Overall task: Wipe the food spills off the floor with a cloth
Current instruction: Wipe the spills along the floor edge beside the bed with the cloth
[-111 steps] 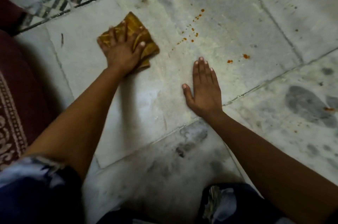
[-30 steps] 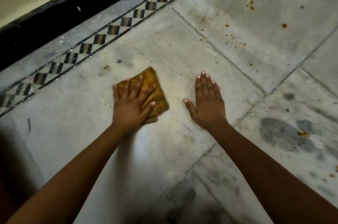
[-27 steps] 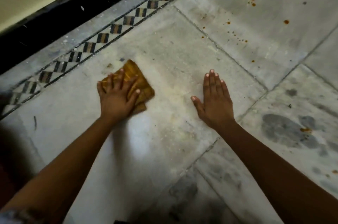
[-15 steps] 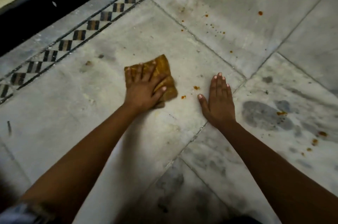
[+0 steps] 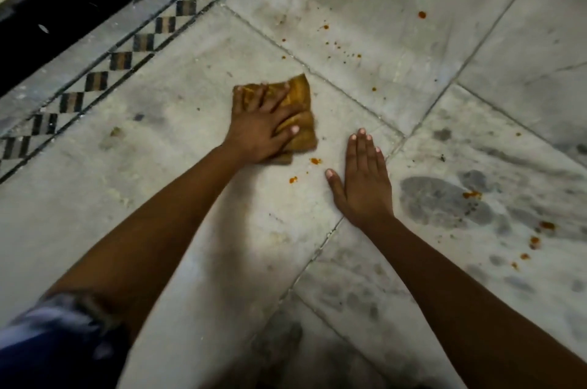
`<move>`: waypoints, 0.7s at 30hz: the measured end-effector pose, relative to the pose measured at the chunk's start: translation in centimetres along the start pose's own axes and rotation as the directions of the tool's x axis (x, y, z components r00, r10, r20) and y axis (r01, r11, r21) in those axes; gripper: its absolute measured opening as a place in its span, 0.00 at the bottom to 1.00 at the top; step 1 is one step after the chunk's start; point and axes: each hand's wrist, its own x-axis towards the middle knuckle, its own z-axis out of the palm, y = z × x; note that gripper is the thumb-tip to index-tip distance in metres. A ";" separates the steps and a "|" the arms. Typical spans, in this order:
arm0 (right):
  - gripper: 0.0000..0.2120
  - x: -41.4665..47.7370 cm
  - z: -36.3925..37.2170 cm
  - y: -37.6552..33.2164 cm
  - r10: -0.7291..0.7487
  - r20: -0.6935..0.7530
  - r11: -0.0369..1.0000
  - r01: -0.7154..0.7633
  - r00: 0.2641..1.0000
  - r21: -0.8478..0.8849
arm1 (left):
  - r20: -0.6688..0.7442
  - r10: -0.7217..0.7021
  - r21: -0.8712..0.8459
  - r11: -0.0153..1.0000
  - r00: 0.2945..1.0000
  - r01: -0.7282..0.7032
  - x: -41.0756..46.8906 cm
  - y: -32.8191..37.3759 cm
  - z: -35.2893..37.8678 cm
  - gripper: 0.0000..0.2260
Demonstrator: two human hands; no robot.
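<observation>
A folded mustard-yellow cloth (image 5: 300, 99) lies flat on the pale marble floor (image 5: 158, 166). My left hand (image 5: 260, 128) presses down on it with spread, straight fingers. My right hand (image 5: 362, 182) lies flat on the floor to the right of the cloth, palm down, holding nothing. Orange food spots (image 5: 315, 161) sit on the floor between the two hands, just below the cloth's right corner. More orange splatter (image 5: 336, 45) dots the tile beyond the cloth, and further blobs (image 5: 471, 194) lie on the tile at the right.
A checkered tile border (image 5: 127, 51) runs diagonally at upper left, with a black skirting and wall (image 5: 47, 16) behind it. Dark grey smudges (image 5: 444, 201) mark the right-hand tile. My blue-clad knee (image 5: 47, 350) shows at lower left.
My left hand slid the cloth left, then back right and a little forward toward the tile joint. My right hand stayed flat on the floor. The view shifted slightly.
</observation>
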 end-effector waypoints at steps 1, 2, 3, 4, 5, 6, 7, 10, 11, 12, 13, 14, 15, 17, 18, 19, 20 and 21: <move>0.36 0.0 0.1 0.0 0.004 -0.012 1.000 -0.004 1.000 0.004 | -0.001 0.048 0.012 0.999 0.999 -0.048 -1.1 -1.2 0.0 0.30; 0.36 -0.1 0.1 0.0 0.009 -0.020 1.000 -0.009 1.000 0.008 | -0.010 0.028 0.020 0.999 1.000 -0.027 -1.5 -2.6 -0.2 0.31; 0.35 0.0 0.2 0.0 0.010 -0.025 1.000 -0.010 1.000 0.008 | -0.020 -0.046 0.017 0.999 0.999 0.047 -0.9 -4.0 -0.5 0.31; 0.35 0.0 0.2 0.0 0.009 -0.027 1.000 -0.009 1.000 0.006 | -0.029 -0.143 0.002 0.990 0.989 0.143 0.4 -5.1 -0.8 0.30; 0.35 -0.1 0.3 0.1 0.006 -0.028 1.000 -0.006 1.000 0.002 | -0.023 -0.237 -0.032 0.971 0.971 0.237 2.4 -5.5 -1.1 0.29; 0.35 0.0 0.2 -0.1 0.003 -0.030 1.000 -0.003 1.000 0.006 | -0.012 -0.299 -0.055 0.953 0.954 0.298 4.5 -5.5 -1.7 0.28; 0.35 0.0 0.2 0.2 0.000 -0.026 1.000 0.000 1.000 0.009 | 0.009 -0.325 -0.066 0.943 0.946 0.325 6.4 -4.4 -1.8 0.28; 0.35 -0.3 0.3 0.1 0.006 -0.032 1.000 -0.006 0.999 0.024 | 0.044 -0.201 -0.030 0.979 0.978 0.203 7.8 -0.4 -1.5 0.27; 0.35 -0.2 0.1 0.1 0.014 -0.036 0.999 -0.013 0.999 0.030 | 0.047 -0.124 -0.005 0.992 0.991 0.124 6.5 0.5 -1.3 0.28; 0.35 -0.2 0.0 0.1 0.024 -0.037 0.999 -0.023 0.999 0.036 | 0.043 -0.032 0.018 0.999 0.999 0.031 4.3 0.7 -1.0 0.29; 0.35 -0.2 -0.1 0.0 0.042 -0.036 0.998 -0.040 0.998 0.042 | 0.033 0.061 0.015 0.998 0.998 -0.062 1.9 0.3 -0.6 0.30; 0.35 -0.1 -0.1 -0.1 0.055 -0.040 0.997 -0.054 0.998 0.047 | 0.019 0.134 -0.007 0.991 0.991 -0.134 -0.4 -0.6 -0.4 0.31; 0.35 -0.1 -0.1 -0.1 0.060 -0.042 0.997 -0.058 0.997 0.050 | -0.006 0.136 -0.009 0.991 0.991 -0.136 -2.2 -2.1 -0.1 0.30; 0.35 -0.1 0.0 -0.2 0.068 -0.045 0.997 -0.066 0.997 0.048 | -0.040 -0.039 -0.007 0.999 0.998 0.039 -2.5 -4.8 -0.3 0.29; 0.35 -0.2 0.1 -0.1 0.074 -0.046 0.996 -0.072 0.996 0.042 | -0.029 -0.159 -0.029 0.987 0.987 0.158 -1.2 -5.2 -0.5 0.29; 0.35 -0.1 0.1 -0.1 0.081 -0.044 0.996 -0.080 0.996 0.040 | -0.015 -0.262 -0.052 0.964 0.965 0.261 0.6 -4.8 -0.7 0.29; 0.35 -0.2 0.0 -0.1 0.085 -0.040 0.996 -0.083 0.996 0.045 | -0.001 -0.332 -0.060 0.942 0.943 0.331 2.4 -3.8 -0.7 0.28; 0.35 -0.3 -0.1 -0.2 0.089 -0.039 0.995 -0.087 0.995 0.056 | 0.006 -0.359 -0.052 0.932 0.933 0.359 3.7 -2.2 -0.8 0.27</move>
